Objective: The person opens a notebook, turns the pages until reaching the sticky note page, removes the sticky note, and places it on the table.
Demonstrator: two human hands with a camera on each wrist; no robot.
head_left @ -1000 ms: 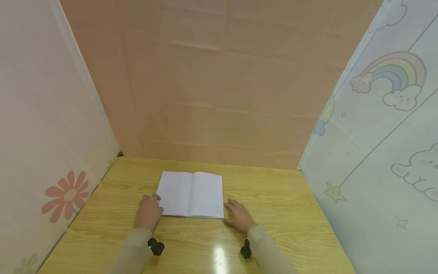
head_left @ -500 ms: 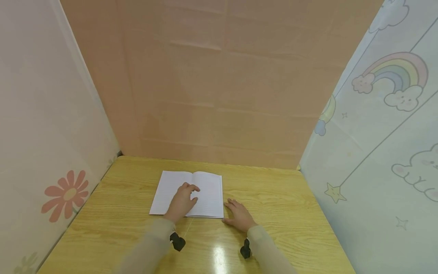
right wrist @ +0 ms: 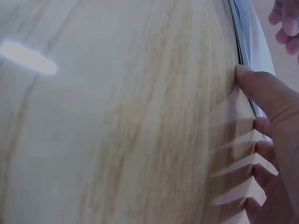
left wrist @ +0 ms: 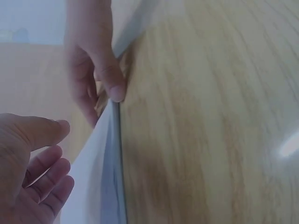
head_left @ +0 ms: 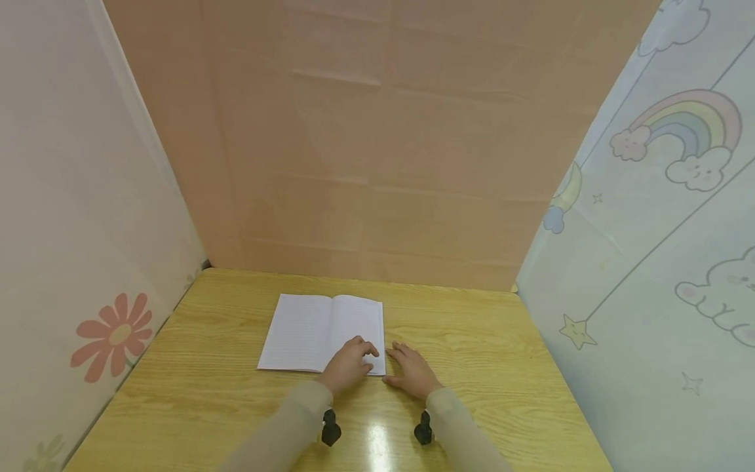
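An open notebook (head_left: 299, 333) with ruled white pages lies flat on the wooden table. Over the lower part of its right page is my left hand (head_left: 345, 366), fingers loosely bent and thumb apart, gripping nothing. In the left wrist view the thumb of that left hand (left wrist: 32, 163) stands clear of the page edges. My right hand (head_left: 413, 373) rests on the table against the notebook's right edge. The right wrist view has the right hand (right wrist: 280, 112) with spread fingertips along that edge and the thumb touching the near corner.
The wooden table (head_left: 489, 367) extends around the notebook and reflects a bright spot near the front. A peach backdrop (head_left: 377, 164) rises behind it. Pale patterned walls stand at left (head_left: 77, 196) and right (head_left: 649, 262).
My left hand has left the notebook's left edge and moved right across the pages to the right page. The left page now lies fully uncovered. The right hand has stayed in place.
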